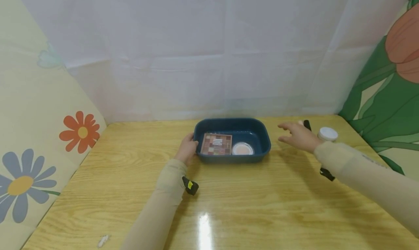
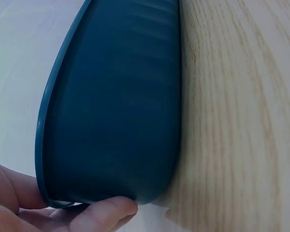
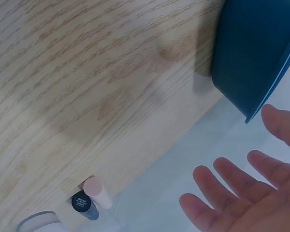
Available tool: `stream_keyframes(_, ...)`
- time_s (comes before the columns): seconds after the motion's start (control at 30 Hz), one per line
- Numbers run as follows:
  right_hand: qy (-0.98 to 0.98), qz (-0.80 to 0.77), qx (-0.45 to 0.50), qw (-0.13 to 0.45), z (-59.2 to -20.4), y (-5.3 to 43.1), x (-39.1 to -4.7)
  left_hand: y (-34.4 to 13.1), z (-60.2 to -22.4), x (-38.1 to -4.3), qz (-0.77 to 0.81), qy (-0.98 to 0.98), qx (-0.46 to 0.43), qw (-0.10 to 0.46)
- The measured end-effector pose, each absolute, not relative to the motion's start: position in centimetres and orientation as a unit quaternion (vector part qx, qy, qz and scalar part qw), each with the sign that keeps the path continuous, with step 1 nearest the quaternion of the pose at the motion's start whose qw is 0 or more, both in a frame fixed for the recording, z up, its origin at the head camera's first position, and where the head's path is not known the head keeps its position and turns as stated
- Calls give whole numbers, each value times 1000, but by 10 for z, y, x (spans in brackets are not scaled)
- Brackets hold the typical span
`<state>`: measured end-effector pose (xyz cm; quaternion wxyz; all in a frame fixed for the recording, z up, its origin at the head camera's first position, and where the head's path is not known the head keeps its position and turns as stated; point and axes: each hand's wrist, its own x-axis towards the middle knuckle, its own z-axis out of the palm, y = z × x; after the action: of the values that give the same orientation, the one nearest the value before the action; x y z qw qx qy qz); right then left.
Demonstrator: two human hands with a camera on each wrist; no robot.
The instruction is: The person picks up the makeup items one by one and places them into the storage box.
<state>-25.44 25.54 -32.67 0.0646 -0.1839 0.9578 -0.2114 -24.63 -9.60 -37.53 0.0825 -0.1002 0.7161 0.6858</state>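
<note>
A dark blue plastic basin [image 1: 265, 152] stands on the table. Inside it lie an eyeshadow palette [image 1: 216, 144] at the left and a round compact [image 1: 242, 149] with a pale pink middle. My left hand [image 1: 187, 149] grips the basin's left end; in the left wrist view its fingers [image 2: 106, 212] bend about the rim and outer wall. Over the table to the right of the basin hangs my right hand [image 1: 298, 135], fingers spread, holding nothing. In the right wrist view its fingertips are apart from the basin [image 3: 253, 53].
Right of my right hand is a round white-lidded jar [image 1: 327, 134]. Beside it are a black-capped tube [image 1: 307, 125] and a pink-topped tube [image 3: 97, 191]. A white cloth [image 1: 170, 53] hangs behind the table. A small white mark [image 1: 103, 240] shows at the front left.
</note>
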Motion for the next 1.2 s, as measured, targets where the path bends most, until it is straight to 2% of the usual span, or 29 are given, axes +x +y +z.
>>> stream_keyframes(1.2,962,-211,-156,78,-331,269,-258,-97,-374,-246,682,719,-100,89)
